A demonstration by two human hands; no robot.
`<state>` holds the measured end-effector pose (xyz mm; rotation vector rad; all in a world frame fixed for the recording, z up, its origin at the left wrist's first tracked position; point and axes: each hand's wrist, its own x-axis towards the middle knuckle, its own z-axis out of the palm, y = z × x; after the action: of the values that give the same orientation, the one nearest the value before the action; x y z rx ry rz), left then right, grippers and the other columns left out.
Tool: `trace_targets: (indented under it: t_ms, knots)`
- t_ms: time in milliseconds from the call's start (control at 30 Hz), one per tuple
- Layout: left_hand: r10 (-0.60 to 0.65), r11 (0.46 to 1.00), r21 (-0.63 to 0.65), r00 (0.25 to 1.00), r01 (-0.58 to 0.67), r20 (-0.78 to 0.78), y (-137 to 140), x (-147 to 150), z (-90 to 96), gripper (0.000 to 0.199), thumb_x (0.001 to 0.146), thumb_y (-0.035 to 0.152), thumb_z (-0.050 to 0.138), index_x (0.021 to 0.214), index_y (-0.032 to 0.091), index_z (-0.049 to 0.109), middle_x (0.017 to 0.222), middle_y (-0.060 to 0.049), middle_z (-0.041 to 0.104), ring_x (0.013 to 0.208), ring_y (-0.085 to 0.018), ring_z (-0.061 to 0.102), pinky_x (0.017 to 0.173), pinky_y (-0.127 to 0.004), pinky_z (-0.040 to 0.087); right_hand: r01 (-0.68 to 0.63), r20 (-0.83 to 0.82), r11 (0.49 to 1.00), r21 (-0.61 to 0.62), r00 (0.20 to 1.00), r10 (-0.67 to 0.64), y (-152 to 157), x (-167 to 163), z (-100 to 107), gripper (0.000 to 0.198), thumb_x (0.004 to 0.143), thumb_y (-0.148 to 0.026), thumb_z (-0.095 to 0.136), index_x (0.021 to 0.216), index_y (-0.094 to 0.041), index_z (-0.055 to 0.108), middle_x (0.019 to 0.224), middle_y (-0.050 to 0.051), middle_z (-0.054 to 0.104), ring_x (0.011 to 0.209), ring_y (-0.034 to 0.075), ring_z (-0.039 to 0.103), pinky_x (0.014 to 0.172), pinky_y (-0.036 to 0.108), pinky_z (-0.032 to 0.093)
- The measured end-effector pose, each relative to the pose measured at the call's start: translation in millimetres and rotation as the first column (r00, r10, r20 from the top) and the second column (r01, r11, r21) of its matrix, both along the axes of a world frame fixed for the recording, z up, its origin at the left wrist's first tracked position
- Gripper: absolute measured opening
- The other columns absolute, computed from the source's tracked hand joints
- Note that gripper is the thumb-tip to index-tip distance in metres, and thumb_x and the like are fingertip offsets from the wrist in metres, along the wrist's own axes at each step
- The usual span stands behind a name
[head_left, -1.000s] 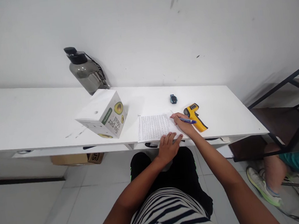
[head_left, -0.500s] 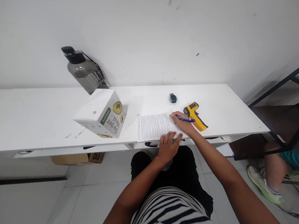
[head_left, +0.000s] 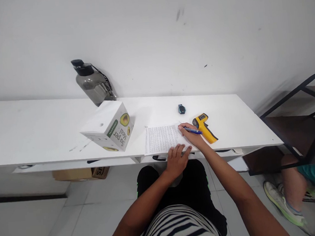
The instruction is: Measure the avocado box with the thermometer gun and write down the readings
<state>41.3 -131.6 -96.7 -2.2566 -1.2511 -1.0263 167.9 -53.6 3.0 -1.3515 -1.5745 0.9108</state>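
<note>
A sheet of paper (head_left: 161, 139) filled with rows of small handwriting lies at the front edge of the white desk (head_left: 37, 135). My right hand (head_left: 191, 135) rests on the sheet's right part, fingers closed around a blue pen (head_left: 193, 130) whose tip points at the upper right of the page. My left hand (head_left: 177, 159) lies with fingers spread over the sheet's lower right edge, holding it down against the desk. Just right of my right hand lies a yellow and black infrared thermometer (head_left: 206, 129). A small dark watch (head_left: 181, 109) sits behind the paper.
A white Su-per Meal box (head_left: 105, 128) stands left of the paper, with a grey water bottle (head_left: 92, 83) behind it near the wall. Under the desk is a cardboard box (head_left: 74, 174). A black-framed rack (head_left: 298, 120) and another person's leg (head_left: 294, 187) are at right.
The whole view has shifted, so the desk appears slightly lower. My right hand still grips the pen at nearly the same spot on the page; my left hand stays on the paper.
</note>
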Motion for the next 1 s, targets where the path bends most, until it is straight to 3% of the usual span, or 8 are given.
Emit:
trace_targets:
  t_ms: [167,400,733,1000]
  knots:
    - [0.014,1.000,0.018,1.000,-0.014,-0.008,0,0,0.8,0.041,0.086,0.023,0.056,0.126,0.031,0.059,0.117,-0.006,0.063,0.116,-0.021,0.052,0.108,-0.041,0.025,-0.035,-0.050,0.999,0.025,0.998,0.037,0,0,-5,0.040,0.080,-0.048,0.060,0.107,-0.019,0.065,0.075,0.002,0.065,0.061,0.015,0.058,0.059,0.028,0.048]
    - [0.017,1.000,-0.017,1.000,-0.017,0.003,-1,2,1.6,0.040,0.085,0.024,0.056,0.125,0.029,0.060,0.120,-0.007,0.062,0.117,-0.023,0.051,0.108,-0.043,0.025,-0.013,-0.208,1.000,-0.002,0.978,0.012,11,-1,-21,0.050,0.078,-0.037,0.059,0.125,-0.020,0.055,0.096,0.004,0.068,0.054,0.010,0.057,0.060,0.029,0.052]
    - [-0.004,0.999,-0.039,1.000,0.003,-0.019,-2,-1,2.7,0.045,0.084,0.026,0.058,0.129,0.031,0.056,0.122,-0.007,0.060,0.118,-0.023,0.050,0.108,-0.043,0.025,0.123,-0.202,0.992,-0.002,0.972,-0.121,10,-1,-18,0.048,0.085,-0.052,0.052,0.115,-0.017,0.061,0.093,0.007,0.072,0.053,0.011,0.058,0.058,0.028,0.050]
    - [-0.013,0.999,-0.039,0.998,0.011,-0.061,-3,-4,1.2,0.051,0.085,0.025,0.057,0.134,0.033,0.051,0.125,-0.008,0.059,0.120,-0.024,0.050,0.108,-0.043,0.026,0.126,-0.183,0.992,-0.029,0.975,-0.129,11,-2,-17,0.044,0.082,-0.049,0.055,0.109,-0.016,0.062,0.085,0.005,0.072,0.053,0.011,0.057,0.062,0.029,0.051]
